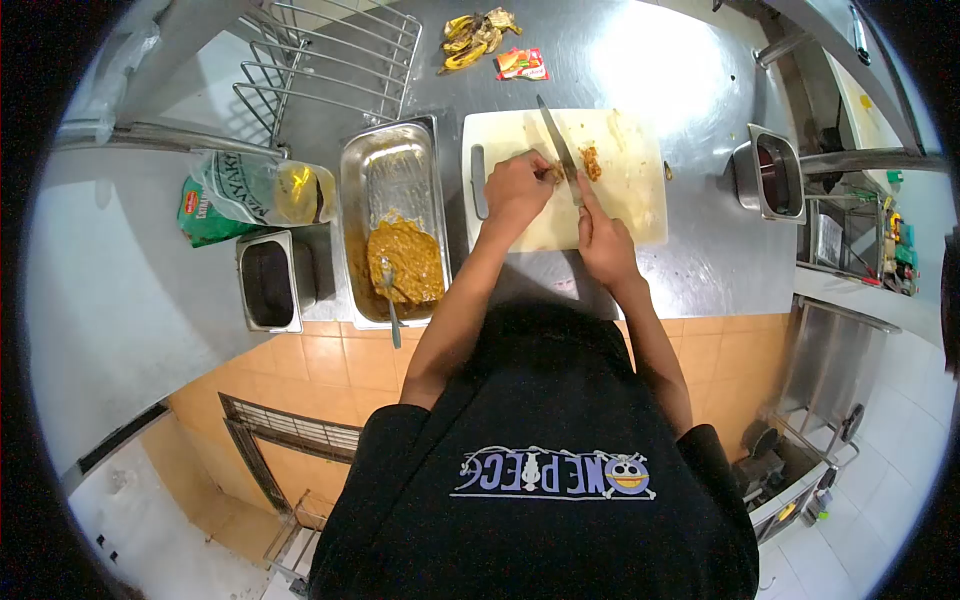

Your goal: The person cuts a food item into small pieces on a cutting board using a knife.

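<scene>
My right hand [606, 245] grips a long kitchen knife [556, 138] by its handle, the index finger stretched along it. The blade points away over a cream cutting board [635, 215]. To its left, my left hand [518, 190] is closed, its fingertips around a small brownish piece of food [556, 174] close to the blade. Just right of the blade lies a little heap of reddish-brown chopped bits [591, 163]. Pale smears mark the board's upper right. What kind of food it is, I cannot make out.
Left of the board stands a steel pan [352, 190] holding orange-brown mash [405, 258] and a spoon [390, 290]. Beyond are banana peels [475, 38] and a red packet [522, 64]. Small steel containers [268, 282] flank both sides; bottle and pouch [207, 212] sit left.
</scene>
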The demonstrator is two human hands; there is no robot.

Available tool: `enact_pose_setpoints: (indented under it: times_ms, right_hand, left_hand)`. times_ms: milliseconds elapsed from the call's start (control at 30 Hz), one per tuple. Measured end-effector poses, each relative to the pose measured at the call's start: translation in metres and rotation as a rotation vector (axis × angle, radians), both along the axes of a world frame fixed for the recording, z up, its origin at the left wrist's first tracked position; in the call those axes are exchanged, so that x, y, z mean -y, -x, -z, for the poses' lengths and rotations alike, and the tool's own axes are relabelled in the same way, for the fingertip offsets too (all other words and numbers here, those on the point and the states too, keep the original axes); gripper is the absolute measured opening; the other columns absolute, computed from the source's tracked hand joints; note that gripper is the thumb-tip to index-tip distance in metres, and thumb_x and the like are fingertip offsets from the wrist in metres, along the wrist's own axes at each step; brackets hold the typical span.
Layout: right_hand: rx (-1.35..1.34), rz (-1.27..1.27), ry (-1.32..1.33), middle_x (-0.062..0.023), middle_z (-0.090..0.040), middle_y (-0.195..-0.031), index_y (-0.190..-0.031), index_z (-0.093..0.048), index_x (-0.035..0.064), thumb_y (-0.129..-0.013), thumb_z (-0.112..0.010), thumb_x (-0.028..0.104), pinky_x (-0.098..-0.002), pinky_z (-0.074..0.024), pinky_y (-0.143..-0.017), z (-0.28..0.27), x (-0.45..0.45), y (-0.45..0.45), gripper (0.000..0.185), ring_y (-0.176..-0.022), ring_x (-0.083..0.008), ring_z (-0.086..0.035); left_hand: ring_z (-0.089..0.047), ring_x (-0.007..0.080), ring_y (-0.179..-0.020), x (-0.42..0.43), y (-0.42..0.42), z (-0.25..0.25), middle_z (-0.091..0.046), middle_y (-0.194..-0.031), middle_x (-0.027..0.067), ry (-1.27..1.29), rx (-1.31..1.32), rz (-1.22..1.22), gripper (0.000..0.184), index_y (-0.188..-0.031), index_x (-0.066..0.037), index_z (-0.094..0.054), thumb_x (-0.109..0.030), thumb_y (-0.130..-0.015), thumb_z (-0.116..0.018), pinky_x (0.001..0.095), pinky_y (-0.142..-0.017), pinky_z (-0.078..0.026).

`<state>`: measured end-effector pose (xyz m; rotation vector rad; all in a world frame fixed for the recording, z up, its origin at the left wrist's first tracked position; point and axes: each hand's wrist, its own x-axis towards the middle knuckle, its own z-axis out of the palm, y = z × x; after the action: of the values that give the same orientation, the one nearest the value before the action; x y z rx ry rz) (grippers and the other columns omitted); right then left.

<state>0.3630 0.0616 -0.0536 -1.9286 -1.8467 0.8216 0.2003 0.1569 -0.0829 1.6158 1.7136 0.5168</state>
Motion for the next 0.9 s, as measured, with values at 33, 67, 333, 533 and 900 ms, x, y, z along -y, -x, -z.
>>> enact_pose_setpoints:
  times_ms: [33,67,333,533,900]
  right_hand:
    - [-0.001,0.000,-0.003,-0.0228,-0.069,-0.082,-0.166,-0.034,0.0254,-0.106,-0.049,0.015,-0.0535,-0.0533,-0.073,0.001,0.001,-0.001,0.063,-0.072,-0.0451,-0.066]
    - [-0.007,0.005,-0.013,-0.0229,-0.069,-0.081,-0.166,-0.034,0.0256,-0.106,-0.050,0.015,-0.0536,-0.0533,-0.073,0.004,0.003,-0.002,0.063,-0.071,-0.0451,-0.066]
    - [-0.030,-0.025,-0.160,-0.0247,-0.068,-0.075,-0.166,-0.034,0.0260,-0.105,-0.050,0.015,-0.0559,-0.0528,-0.068,0.008,0.018,0.004,0.064,-0.066,-0.0466,-0.065]
    - [-0.019,-0.016,-0.127,-0.0267,-0.064,-0.069,-0.166,-0.035,0.0249,-0.105,-0.050,0.015,-0.0575,-0.0519,-0.067,0.008,0.017,0.006,0.063,-0.064,-0.0492,-0.063]
    - [0.073,-0.037,-0.080,-0.0284,-0.065,-0.070,-0.166,-0.034,0.0257,-0.104,-0.050,0.019,-0.0605,-0.0526,-0.070,0.003,-0.001,0.015,0.064,-0.068,-0.0503,-0.065]
  left_hand:
    - [-0.077,0.0309,-0.095,0.000,0.001,0.003,-0.081,-0.099,0.0078,-0.003,-0.001,0.000,0.019,-0.102,-0.017,-0.079,-0.028,-0.087,-0.078,0.0431,-0.083,-0.060]
    - [-0.077,0.0306,-0.095,-0.001,0.001,0.007,-0.081,-0.099,0.0076,-0.025,0.001,0.007,0.019,-0.102,-0.017,-0.079,-0.028,-0.087,-0.078,0.0428,-0.084,-0.060]
    - [-0.077,0.0301,-0.096,0.000,0.000,0.003,-0.081,-0.100,0.0074,-0.018,0.049,0.001,0.019,-0.101,-0.017,-0.079,-0.029,-0.086,-0.078,0.0424,-0.084,-0.061]
    - [-0.077,0.0302,-0.096,0.001,0.001,0.001,-0.081,-0.100,0.0081,-0.051,0.017,0.018,0.019,-0.101,-0.017,-0.080,-0.029,-0.087,-0.078,0.0423,-0.084,-0.060]
    - [-0.078,0.0279,-0.091,0.003,0.000,0.003,-0.081,-0.098,0.0093,-0.080,-0.033,0.013,0.021,-0.100,-0.012,-0.080,-0.029,-0.089,-0.078,0.0385,-0.081,-0.060]
